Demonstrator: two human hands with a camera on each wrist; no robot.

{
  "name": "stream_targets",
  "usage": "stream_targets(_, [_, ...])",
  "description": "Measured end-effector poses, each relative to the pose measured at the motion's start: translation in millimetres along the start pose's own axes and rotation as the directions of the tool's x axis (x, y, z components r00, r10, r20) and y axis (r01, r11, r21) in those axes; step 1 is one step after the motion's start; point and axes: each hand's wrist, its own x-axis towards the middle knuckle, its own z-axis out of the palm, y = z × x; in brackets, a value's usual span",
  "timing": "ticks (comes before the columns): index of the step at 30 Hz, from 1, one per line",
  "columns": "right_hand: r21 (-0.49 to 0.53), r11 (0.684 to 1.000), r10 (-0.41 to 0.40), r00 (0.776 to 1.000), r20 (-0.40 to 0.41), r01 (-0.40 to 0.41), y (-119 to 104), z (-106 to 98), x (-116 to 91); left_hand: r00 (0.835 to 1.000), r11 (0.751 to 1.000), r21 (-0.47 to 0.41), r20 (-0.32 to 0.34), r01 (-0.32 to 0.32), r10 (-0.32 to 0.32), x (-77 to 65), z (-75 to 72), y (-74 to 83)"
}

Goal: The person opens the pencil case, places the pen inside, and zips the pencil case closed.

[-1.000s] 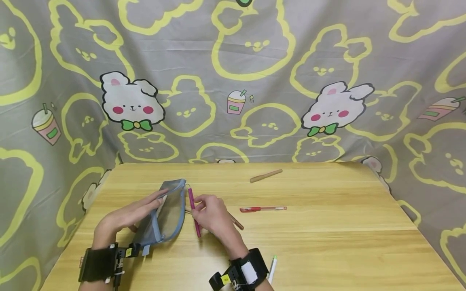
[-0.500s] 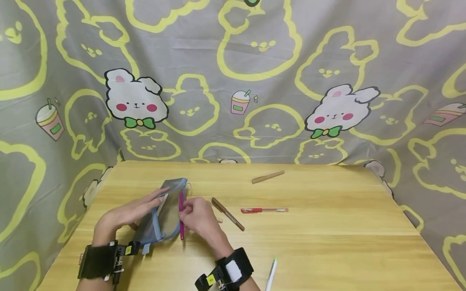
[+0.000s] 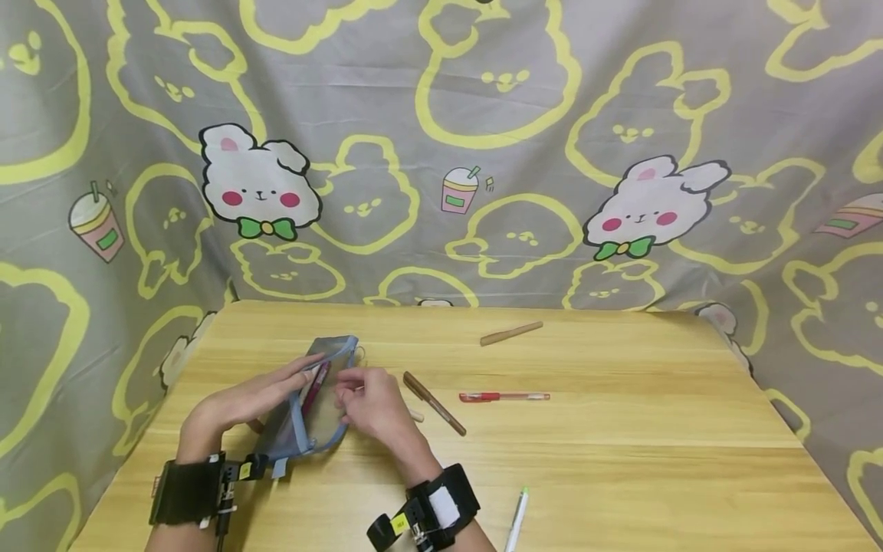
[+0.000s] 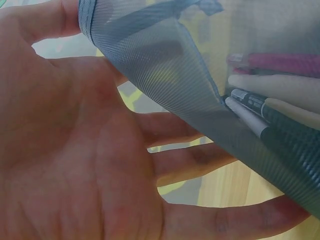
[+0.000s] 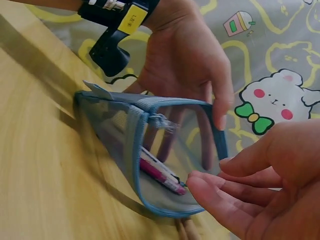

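A blue-grey mesh pencil case (image 3: 281, 438) lies at the left of the table, its zip mouth spread toward my right hand. My left hand (image 3: 251, 402) holds the upper side of the case, thumb at the rim and fingers stretched out behind the mesh. Inside the case lies a magenta pen (image 5: 160, 177), alongside a white pen (image 5: 159, 161). Through the mesh in the left wrist view, the magenta pen (image 4: 285, 62) shows above several other pens. My right hand (image 3: 375, 402) is at the mouth, fingers loosely bent and holding nothing.
To the right of my right hand lies a brown pen (image 3: 434, 404), then a red gel pen (image 3: 505, 396). A tan pen (image 3: 512, 333) lies farther back. Near the front is a white pen with a green tip (image 3: 517, 517). A beige pen end (image 3: 416, 416) shows beside my right hand.
My right hand has carried the magenta pen leftward to the mouth of the pencil case and let go of it; the pen now lies inside. The left hand has kept its hold.
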Motion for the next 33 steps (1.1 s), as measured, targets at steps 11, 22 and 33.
stream_targets(11, [-0.303, 0.927, -0.206, 0.976, 0.076, 0.22, -6.7, -42.0, -22.7, 1.0, 1.0, 0.008, -0.001, 0.007, -0.007, -0.7, -0.4, 2.0])
stream_targets(22, [-0.446, 0.83, -0.315, 0.941, 0.119, 0.335, -1.4, -99.5, -34.1, 1.0, 1.0, -0.003, -0.002, -0.005, 0.005, -0.1, 2.5, 2.1])
stream_targets(33, [-0.673, 0.636, -0.38, 0.912, 0.153, 0.377, 16.8, -155.8, -10.3, 1.0, 1.0, 0.013, -0.013, -0.007, 0.007, -0.2, 2.8, 0.7])
